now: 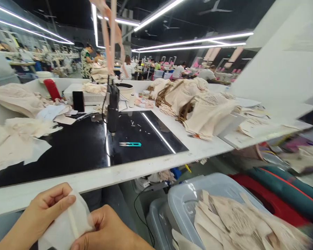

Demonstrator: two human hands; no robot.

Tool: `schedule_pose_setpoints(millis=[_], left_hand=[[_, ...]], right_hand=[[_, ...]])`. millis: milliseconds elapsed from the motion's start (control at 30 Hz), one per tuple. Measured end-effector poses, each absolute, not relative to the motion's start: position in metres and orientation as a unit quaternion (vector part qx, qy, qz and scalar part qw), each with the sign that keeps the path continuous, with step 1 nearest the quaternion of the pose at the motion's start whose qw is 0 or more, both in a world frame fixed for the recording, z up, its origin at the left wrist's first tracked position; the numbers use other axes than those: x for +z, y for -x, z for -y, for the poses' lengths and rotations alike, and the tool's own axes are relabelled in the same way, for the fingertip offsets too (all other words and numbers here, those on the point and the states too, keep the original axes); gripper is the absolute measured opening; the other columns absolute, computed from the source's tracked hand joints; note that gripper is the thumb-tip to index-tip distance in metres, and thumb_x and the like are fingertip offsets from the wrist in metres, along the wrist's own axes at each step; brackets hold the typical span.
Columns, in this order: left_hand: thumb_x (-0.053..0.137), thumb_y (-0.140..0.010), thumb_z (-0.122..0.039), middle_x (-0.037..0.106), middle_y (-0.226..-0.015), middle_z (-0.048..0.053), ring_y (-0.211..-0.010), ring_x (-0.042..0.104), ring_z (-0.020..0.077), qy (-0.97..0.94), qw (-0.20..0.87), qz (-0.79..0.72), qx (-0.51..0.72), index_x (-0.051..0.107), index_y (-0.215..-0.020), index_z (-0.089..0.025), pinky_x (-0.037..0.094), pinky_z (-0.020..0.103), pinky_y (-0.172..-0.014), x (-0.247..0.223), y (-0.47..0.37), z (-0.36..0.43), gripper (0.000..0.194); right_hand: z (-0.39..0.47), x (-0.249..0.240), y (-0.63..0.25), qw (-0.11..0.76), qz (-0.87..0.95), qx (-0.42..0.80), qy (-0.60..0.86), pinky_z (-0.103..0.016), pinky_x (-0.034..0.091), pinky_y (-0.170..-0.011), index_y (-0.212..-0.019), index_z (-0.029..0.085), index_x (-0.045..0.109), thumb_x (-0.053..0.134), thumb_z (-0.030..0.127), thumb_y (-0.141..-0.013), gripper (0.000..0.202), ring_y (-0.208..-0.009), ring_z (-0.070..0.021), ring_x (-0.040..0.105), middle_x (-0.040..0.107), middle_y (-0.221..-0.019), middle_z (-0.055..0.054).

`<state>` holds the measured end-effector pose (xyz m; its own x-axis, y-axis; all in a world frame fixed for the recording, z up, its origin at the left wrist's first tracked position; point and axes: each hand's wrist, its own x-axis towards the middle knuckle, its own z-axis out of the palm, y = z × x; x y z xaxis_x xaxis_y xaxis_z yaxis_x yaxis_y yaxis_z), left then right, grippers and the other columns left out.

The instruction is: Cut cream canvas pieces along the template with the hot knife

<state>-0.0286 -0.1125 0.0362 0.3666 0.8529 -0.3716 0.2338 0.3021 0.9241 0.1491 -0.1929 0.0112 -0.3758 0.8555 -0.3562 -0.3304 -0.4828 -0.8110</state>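
Observation:
Between both hands, just below the table's front edge, is a piece of thin white fabric (64,225) with a raised cream strip running down it. My left hand (48,205) pinches its upper left part between thumb and fingers. My right hand (104,227) grips the right side, thumb low on the cloth. The fabric's lower end runs out of the frame. Beyond the hands, teal-handled thread snips (133,144) lie on the glossy black mat (75,146). Over the mat hangs a dark electric screwdriver-like tool (113,107), tip down.
Cream garment pieces (21,135) are heaped on the left; a larger pile (198,104) lies at the right rear. A phone (78,101) leans against a white box. Below the table at right, a grey plastic tub (179,198) holds beige cloth. Several people work farther back.

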Motion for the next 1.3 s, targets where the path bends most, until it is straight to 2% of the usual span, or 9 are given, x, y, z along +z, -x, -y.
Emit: schedule_pose_setpoints(millis=[200, 400, 567, 667, 833, 967, 1033, 1133, 1300], left_hand=[[0.081, -0.072, -0.073, 0.041, -0.057, -0.007, -0.052, 0.028, 0.0070, -0.600, 0.635, -0.414, 0.256, 0.048, -0.068, -0.019, 0.019, 0.019, -0.051, 0.048, 0.014, 0.105, 0.064], [0.074, -0.080, -0.073, 0.040, -0.060, -0.007, -0.055, 0.029, 0.0089, -0.652, 0.629, -0.366, 0.213, 0.054, -0.076, -0.018, 0.021, 0.022, -0.051, 0.061, 0.014, 0.080, 0.058], [0.069, -0.088, -0.052, 0.051, -0.068, -0.005, -0.060, 0.039, 0.0105, -0.703, 0.567, -0.405, 0.140, 0.065, -0.085, -0.016, 0.028, 0.021, -0.053, 0.073, 0.029, 0.042, 0.037], [0.064, -0.091, -0.047, 0.057, -0.070, -0.004, -0.063, 0.046, 0.0122, -0.748, 0.472, -0.451, 0.122, 0.070, -0.089, -0.017, 0.031, 0.022, -0.055, 0.072, 0.038, 0.013, 0.031], [0.058, -0.101, -0.032, 0.067, -0.077, -0.002, -0.069, 0.061, 0.0172, -0.845, 0.194, -0.487, 0.111, 0.072, -0.093, -0.021, 0.038, 0.025, -0.060, 0.060, 0.036, -0.026, 0.019], [0.054, -0.099, -0.009, 0.072, -0.112, 0.010, -0.104, 0.066, 0.0268, -0.870, 0.090, -0.465, 0.138, 0.070, -0.103, -0.016, 0.050, 0.036, -0.088, 0.046, 0.021, -0.037, 0.018], [0.051, -0.100, -0.005, 0.071, -0.119, 0.011, -0.112, 0.065, 0.0273, -0.902, 0.039, -0.394, 0.174, 0.070, -0.107, -0.015, 0.050, 0.040, -0.097, 0.037, 0.015, -0.036, 0.023], [0.049, -0.101, -0.002, 0.073, -0.115, 0.010, -0.106, 0.069, 0.0238, -0.936, -0.024, -0.265, 0.231, 0.070, -0.109, -0.015, 0.056, 0.037, -0.093, 0.023, 0.010, -0.031, 0.025], [0.054, -0.103, -0.006, 0.075, -0.122, 0.010, -0.110, 0.071, 0.0229, -0.941, -0.016, -0.230, 0.248, 0.071, -0.116, -0.013, 0.059, 0.036, -0.102, 0.006, 0.008, -0.025, 0.022]], right_hand=[[0.154, 0.009, -0.170, 0.489, 0.421, 0.723, 0.247, -0.028, 0.049, -0.082, -0.110, 0.022, 0.076, 0.094, 0.067, -0.061, 0.069, -0.084, -0.0159, 0.066, 0.070, -0.088, -0.001], [0.112, 0.020, -0.185, 0.526, 0.367, 0.682, 0.351, -0.021, 0.042, -0.056, -0.089, 0.017, 0.072, 0.093, 0.057, -0.071, 0.049, -0.056, -0.0073, 0.047, 0.059, -0.067, 0.003], [0.080, 0.039, -0.193, 0.481, 0.459, 0.596, 0.451, -0.021, 0.041, -0.050, -0.086, 0.018, 0.067, 0.084, 0.062, -0.077, 0.048, -0.048, -0.0084, 0.047, 0.054, -0.055, 0.005], [0.050, 0.043, -0.199, 0.395, 0.574, 0.476, 0.537, -0.023, 0.043, -0.048, -0.083, 0.020, 0.064, 0.069, 0.061, -0.083, 0.041, -0.045, -0.0112, 0.051, 0.058, -0.052, 0.004], [0.006, 0.042, -0.205, 0.342, 0.623, 0.400, 0.578, -0.023, 0.044, -0.047, -0.081, 0.023, 0.061, 0.058, 0.044, -0.087, 0.022, -0.045, -0.0138, 0.056, 0.062, -0.055, 0.004], [-0.017, 0.040, -0.211, 0.313, 0.665, 0.326, 0.595, -0.026, 0.047, -0.050, -0.083, 0.024, 0.060, 0.053, 0.036, -0.091, 0.017, -0.048, -0.0159, 0.060, 0.062, -0.055, 0.004], [-0.026, 0.038, -0.215, 0.301, 0.687, 0.277, 0.600, -0.028, 0.048, -0.054, -0.081, 0.024, 0.061, 0.052, 0.032, -0.092, 0.016, -0.052, -0.0173, 0.062, 0.064, -0.058, 0.003], [-0.037, 0.035, -0.221, 0.289, 0.716, 0.196, 0.604, -0.030, 0.050, -0.062, -0.081, 0.024, 0.062, 0.053, 0.027, -0.093, 0.016, -0.067, -0.0213, 0.069, 0.069, -0.071, -0.002], [-0.037, 0.033, -0.223, 0.283, 0.740, 0.099, 0.602, -0.034, 0.055, -0.068, -0.109, 0.021, 0.069, 0.049, 0.021, -0.098, 0.023, -0.088, -0.0263, 0.075, 0.075, -0.114, -0.012]])
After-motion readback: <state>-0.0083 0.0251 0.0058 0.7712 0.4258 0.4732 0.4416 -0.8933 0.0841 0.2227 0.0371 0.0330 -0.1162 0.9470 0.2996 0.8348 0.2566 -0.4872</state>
